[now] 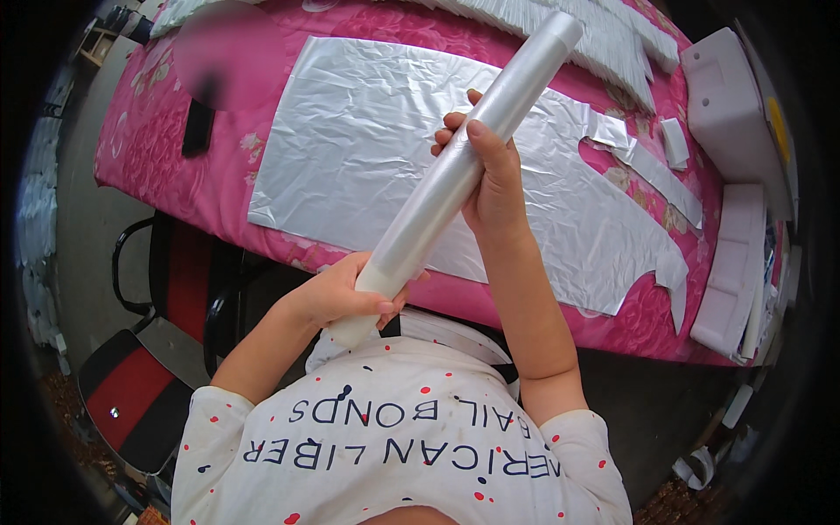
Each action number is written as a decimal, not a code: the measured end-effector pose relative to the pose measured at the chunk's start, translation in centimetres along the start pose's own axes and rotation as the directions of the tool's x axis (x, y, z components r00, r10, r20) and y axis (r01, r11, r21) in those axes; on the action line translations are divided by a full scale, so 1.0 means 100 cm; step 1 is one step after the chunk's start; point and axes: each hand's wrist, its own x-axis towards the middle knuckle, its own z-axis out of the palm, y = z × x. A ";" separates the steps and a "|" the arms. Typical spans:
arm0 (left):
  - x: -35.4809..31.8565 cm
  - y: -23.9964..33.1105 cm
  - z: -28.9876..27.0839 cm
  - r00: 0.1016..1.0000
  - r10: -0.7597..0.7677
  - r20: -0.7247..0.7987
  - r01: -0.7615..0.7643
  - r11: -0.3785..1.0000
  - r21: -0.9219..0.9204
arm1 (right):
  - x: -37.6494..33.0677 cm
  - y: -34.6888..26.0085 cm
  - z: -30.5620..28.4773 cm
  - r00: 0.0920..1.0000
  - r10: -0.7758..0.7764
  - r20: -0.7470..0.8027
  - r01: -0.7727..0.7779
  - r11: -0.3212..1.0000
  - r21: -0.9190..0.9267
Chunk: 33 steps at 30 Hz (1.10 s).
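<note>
A long roll of clear, shiny plastic film slants across the view, from near my body at the lower left up to the far right. My left hand grips the near end, its fingers closed around the whitish tube. Higher up, my right hand wraps around the middle of the roll, thumb on top. Beneath the roll lies a large crinkled silver foil sheet, flat on the table, with ragged cut edges on its right side. The roll appears raised above the foil.
A pink floral cloth covers the table. Loose foil strips lie at the right, and stacked white packets line the far edge. White foam boxes stand on the right. A black flat object rests far left. Red-and-black chairs stand at left.
</note>
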 end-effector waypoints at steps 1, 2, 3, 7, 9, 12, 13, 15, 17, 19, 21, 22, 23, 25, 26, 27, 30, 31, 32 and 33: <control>0.001 -0.001 -0.001 0.998 0.007 0.057 -0.004 0.998 -0.058 | -0.001 -0.001 0.000 1.000 0.002 0.012 -0.002 1.000 0.018; 0.002 -0.005 -0.002 0.993 0.017 0.113 -0.003 0.993 -0.116 | -0.002 -0.001 0.000 1.000 0.005 0.024 -0.006 0.999 0.037; 0.003 -0.007 -0.003 0.986 0.029 0.167 0.000 0.985 -0.174 | -0.003 -0.003 0.001 0.999 0.002 0.035 -0.003 0.999 0.037; 0.005 -0.008 -0.002 0.970 0.041 0.239 0.019 0.969 -0.246 | -0.004 -0.007 0.004 0.998 0.000 0.058 -0.006 0.996 0.094; 0.008 -0.009 -0.005 0.966 0.030 0.257 0.038 0.966 -0.255 | -0.005 -0.007 0.004 0.999 -0.003 0.037 -0.001 0.994 0.109; 0.017 -0.008 -0.005 0.984 0.138 0.111 -0.124 0.985 -0.123 | -0.011 0.000 -0.005 0.999 -0.016 -0.032 0.017 1.000 0.023; 0.019 -0.006 -0.004 0.993 0.119 0.011 -0.117 0.987 -0.109 | -0.014 0.007 -0.007 0.998 -0.015 -0.054 0.013 0.999 -0.036; 0.026 -0.001 -0.002 0.982 0.081 -0.173 -0.096 0.992 -0.082 | -0.021 0.019 -0.011 0.992 0.002 -0.127 -0.016 0.994 -0.106; 0.027 -0.005 -0.002 0.972 -0.032 -0.235 0.044 0.998 0.046 | -0.027 0.028 -0.012 0.976 0.045 -0.213 -0.071 0.991 -0.114; 0.024 -0.012 -0.003 0.942 -0.127 -0.312 0.185 0.969 0.165 | -0.029 0.026 -0.020 0.972 0.076 -0.222 -0.107 0.986 -0.130; 0.017 -0.011 -0.006 0.909 -0.255 -0.330 0.305 0.946 0.109 | -0.026 0.023 -0.034 0.963 0.068 -0.262 -0.123 0.971 -0.203; 0.013 -0.012 -0.008 0.886 -0.317 -0.339 0.363 0.928 0.080 | -0.019 0.014 -0.048 0.956 0.040 -0.291 -0.121 0.957 -0.265; 0.009 -0.015 -0.012 0.891 -0.326 -0.316 0.368 0.926 0.081 | -0.014 0.006 -0.062 0.949 0.015 -0.316 -0.121 0.939 -0.321; 0.001 -0.025 -0.020 0.897 -0.347 -0.275 0.380 0.922 0.076 | -0.004 -0.013 -0.091 0.925 -0.102 -0.367 -0.051 0.922 -0.385; -0.003 -0.029 -0.023 0.890 -0.367 -0.271 0.395 0.917 0.057 | -0.001 -0.023 -0.106 0.919 -0.136 -0.371 -0.033 0.909 -0.415; -0.007 -0.032 -0.025 0.882 -0.388 -0.269 0.411 0.911 0.036 | 0.000 -0.033 -0.118 0.913 -0.166 -0.373 -0.018 0.896 -0.444; -0.017 -0.045 -0.035 0.890 -0.385 -0.246 0.411 0.909 0.066 | 0.000 -0.055 -0.133 0.926 -0.060 -0.373 -0.142 0.859 -0.492; -0.018 -0.049 -0.037 0.898 -0.373 -0.235 0.402 0.911 0.091 | 0.000 -0.057 -0.135 0.932 -0.046 -0.360 -0.154 0.848 -0.508; -0.019 -0.052 -0.038 0.902 -0.359 -0.239 0.393 0.913 0.110 | 0.000 -0.058 -0.137 0.937 -0.032 -0.348 -0.166 0.836 -0.523; -0.020 -0.054 -0.039 0.906 -0.346 -0.243 0.383 0.915 0.129 | -0.001 -0.059 -0.138 0.941 -0.018 -0.337 -0.177 0.824 -0.538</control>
